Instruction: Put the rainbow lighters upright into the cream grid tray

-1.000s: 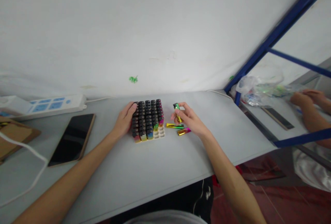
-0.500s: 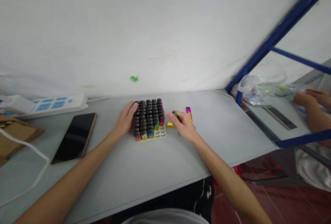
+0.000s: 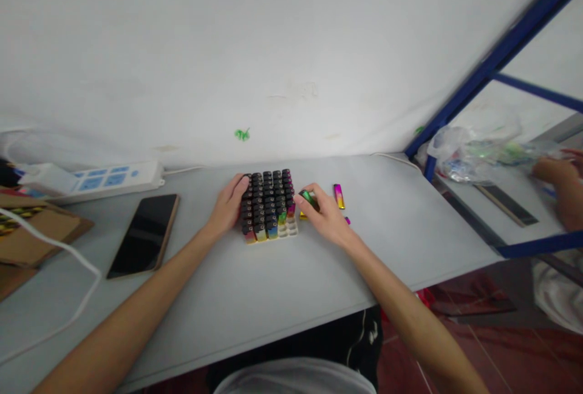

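Observation:
Rows of black-topped lighters [image 3: 268,200] stand upright in a pale tray [image 3: 288,231], whose near right corner shows a few bare slots. My left hand [image 3: 229,203] is closed around the left side of this block, thumb on top at the far corner, other fingers hidden. Just right of the tray, my right hand [image 3: 325,215] grips a green lighter [image 3: 310,200] between thumb and fingers. Under that hand a yellow lighter [image 3: 303,215] partly shows. Beyond it a pink and yellow lighter [image 3: 339,196] lies flat, and a purple end [image 3: 347,221] peeks out beside the wrist.
On the left lie a phone [image 3: 144,235], a white power strip [image 3: 116,180], cardboard [image 3: 50,233] and a white cable [image 3: 86,254]. A blue metal frame [image 3: 464,99] stands at the right. Past it are plastic bags [image 3: 455,148] and another person's hand [image 3: 551,172].
The whole view has shifted slightly. My right hand, still holding the green lighter, has come a little nearer the tray's right side. My left hand stays on the block.

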Tool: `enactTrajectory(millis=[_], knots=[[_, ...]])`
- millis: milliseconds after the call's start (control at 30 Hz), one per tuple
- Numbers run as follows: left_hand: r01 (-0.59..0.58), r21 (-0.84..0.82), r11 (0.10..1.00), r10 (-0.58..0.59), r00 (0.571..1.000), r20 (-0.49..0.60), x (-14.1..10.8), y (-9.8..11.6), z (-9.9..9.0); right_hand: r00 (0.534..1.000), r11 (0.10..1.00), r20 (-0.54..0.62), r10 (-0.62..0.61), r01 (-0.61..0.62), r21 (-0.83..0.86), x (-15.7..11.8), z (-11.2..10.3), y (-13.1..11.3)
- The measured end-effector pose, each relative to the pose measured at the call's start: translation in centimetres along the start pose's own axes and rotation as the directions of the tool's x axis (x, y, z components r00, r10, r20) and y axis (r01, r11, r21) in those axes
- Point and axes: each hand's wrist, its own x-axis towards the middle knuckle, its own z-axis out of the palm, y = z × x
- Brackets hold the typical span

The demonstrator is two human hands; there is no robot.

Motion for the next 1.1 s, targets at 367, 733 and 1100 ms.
enactTrajectory(millis=[367, 733, 1100], knots=[[-0.027, 0.014, 1.0, 0.027, 1.0, -0.008, 0.0, -0.5, 0.0, 0.977, 0.968, -0.069, -0.201, 0.187, -0.165, -0.1, -1.4, -0.6], [-0.024, 0.036, 0.999, 0.025, 1.0, -0.017, 0.0, 0.0, 0.0, 0.944, 0.944, 0.228, -0.24, 0.282, -0.173, -0.4, -0.1, 0.5], [0.004, 0.015, 1.0, -0.004, 1.0, -0.01, 0.0, 0.0, 0.1, 0.909, 0.875, 0.289, -0.299, 0.382, -0.296, -0.7, 0.3, 0.0]])
